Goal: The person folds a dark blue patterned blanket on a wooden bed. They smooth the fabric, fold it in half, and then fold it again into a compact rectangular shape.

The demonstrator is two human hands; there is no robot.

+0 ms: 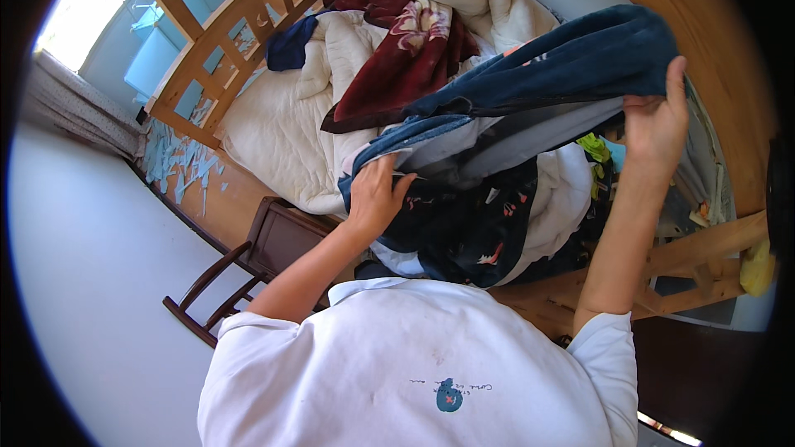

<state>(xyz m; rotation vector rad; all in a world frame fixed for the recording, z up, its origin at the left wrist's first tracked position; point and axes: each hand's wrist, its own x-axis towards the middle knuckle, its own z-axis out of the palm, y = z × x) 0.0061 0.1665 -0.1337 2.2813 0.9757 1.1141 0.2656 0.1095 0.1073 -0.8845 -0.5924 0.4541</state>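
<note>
A dark blue fabric cover point(559, 68) with a pale grey inner side hangs stretched between my two hands. My left hand point(377, 192) grips its near left edge, thumb apart on the inner side. Further right and higher, my right hand point(659, 112) holds the opposite end, fingers behind the cloth and thumb up. Between them the cover gapes open, showing its grey lining point(447, 149). Its lower part, dark with small red prints point(490, 248), drapes down in front of me, over a cream quilt point(562, 186).
A wooden bed frame point(214, 68) surrounds a cream padded quilt point(267, 130), a maroon floral blanket point(397, 74) and a navy cloth point(289, 43). A dark wooden chair point(282, 239) stands at left. Pale blue scraps point(180, 158) litter the floor. A wooden rail point(708, 242) is at right.
</note>
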